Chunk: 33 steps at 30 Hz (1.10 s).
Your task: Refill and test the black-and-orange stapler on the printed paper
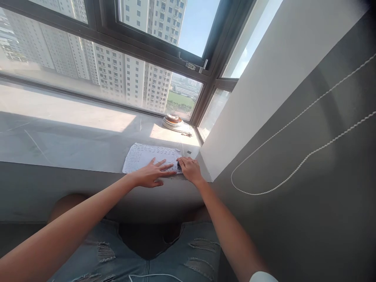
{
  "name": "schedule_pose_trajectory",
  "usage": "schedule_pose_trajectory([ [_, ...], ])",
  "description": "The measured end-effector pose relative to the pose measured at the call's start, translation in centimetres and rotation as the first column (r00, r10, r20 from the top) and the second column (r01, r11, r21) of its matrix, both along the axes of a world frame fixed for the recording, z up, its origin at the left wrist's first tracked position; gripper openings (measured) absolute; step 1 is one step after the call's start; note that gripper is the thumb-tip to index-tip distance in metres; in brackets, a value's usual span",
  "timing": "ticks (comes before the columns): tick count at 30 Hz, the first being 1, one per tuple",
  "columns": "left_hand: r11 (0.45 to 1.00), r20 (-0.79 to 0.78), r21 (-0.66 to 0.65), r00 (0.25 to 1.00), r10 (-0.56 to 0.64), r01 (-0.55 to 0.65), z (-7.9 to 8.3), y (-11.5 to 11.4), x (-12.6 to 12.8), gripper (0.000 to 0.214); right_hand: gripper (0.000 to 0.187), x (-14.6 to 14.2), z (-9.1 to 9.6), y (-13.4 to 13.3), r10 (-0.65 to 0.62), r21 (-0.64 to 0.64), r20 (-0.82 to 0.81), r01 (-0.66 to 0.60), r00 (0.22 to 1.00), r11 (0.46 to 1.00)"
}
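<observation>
White sheets of paper (143,154) with dark print or writing lie on the windowsill, close to its front edge. Across their lower part rests my left hand (154,173), flat with its fingers spread. At the right end of the sheets, my right hand (190,169) is closed on a small dark object (179,166). Its fingers cover most of that object, so its kind cannot be made out. The left fingertips reach close to it.
Behind the paper, a stack of round dishes or coiled items (174,120) stands in the window corner. A small dark piece (189,152) lies on the sill (73,145). A beaded blind cord (264,192) hangs along the grey wall at right. The window frame (141,64) borders the back.
</observation>
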<state>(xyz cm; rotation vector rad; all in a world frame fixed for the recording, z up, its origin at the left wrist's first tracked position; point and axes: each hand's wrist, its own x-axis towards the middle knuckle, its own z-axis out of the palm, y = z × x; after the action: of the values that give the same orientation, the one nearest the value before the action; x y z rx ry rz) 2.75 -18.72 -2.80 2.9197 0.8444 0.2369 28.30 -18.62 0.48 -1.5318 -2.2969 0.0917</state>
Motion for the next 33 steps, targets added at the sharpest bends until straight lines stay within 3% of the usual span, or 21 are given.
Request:
schedule_pose_trajectory([
  [6, 1.000, -0.008, -0.027, 1.000, 0.014, -0.015, 0.4, 0.1, 0.2, 0.078, 0.041, -0.9, -0.5, -0.8, 0.024, 0.124, 0.175, -0.046, 0.984, 0.991],
  [10, 0.999, -0.041, -0.044, 0.999, 0.028, -0.030, 0.7, 0.1, 0.3, 0.074, 0.039, -1.8, -1.1, -1.0, 0.039, 0.124, 0.260, -0.073, 0.965, 0.990],
  [14, 0.999, -0.063, -0.037, 0.998, 0.029, -0.032, 0.9, -0.1, 0.1, 0.077, 0.035, -0.7, -0.5, -0.6, 0.098, 0.082, 0.186, -0.114, 0.978, 0.990],
  [18, 1.000, -0.058, -0.027, 0.998, 0.010, -0.012, 0.9, 0.0, -0.1, 0.079, 0.043, 3.2, 0.2, 0.0, 0.139, -0.009, 0.001, -0.139, 0.990, 0.990],
  [21, 1.000, -0.057, -0.021, 0.998, 0.001, -0.003, 0.8, 0.0, -0.1, 0.078, 0.030, 5.7, -0.3, -0.4, 0.006, -0.044, -0.028, -0.007, 1.000, 0.999],
  [24, 1.000, -0.047, -0.019, 0.999, 0.000, -0.001, 0.6, 0.1, -0.1, 0.077, 0.023, 6.4, -1.1, -1.6, -0.309, 0.074, -0.108, 0.318, 0.945, 0.945],
  [27, 1.000, -0.061, -0.026, 0.998, 0.004, -0.006, 0.6, 0.2, 0.0, 0.077, 0.024, 5.1, -1.1, -2.3, -0.466, 0.110, -0.297, 0.515, 0.833, 0.850],
  [30, 1.000, -0.063, -0.010, 0.998, 0.000, -0.001, 0.7, -0.3, 0.3, 0.076, 0.024, 1.4, -0.4, -1.2, -0.378, 0.081, -0.356, 0.431, 0.855, 0.899],
  [33, 0.997, 0.073, 0.052, 0.996, 0.047, -0.051, 1.3, -1.1, 0.0, 0.069, 0.020, -3.8, 0.4, 1.3, -0.274, 0.021, -0.323, 0.296, 0.906, 0.955],
])
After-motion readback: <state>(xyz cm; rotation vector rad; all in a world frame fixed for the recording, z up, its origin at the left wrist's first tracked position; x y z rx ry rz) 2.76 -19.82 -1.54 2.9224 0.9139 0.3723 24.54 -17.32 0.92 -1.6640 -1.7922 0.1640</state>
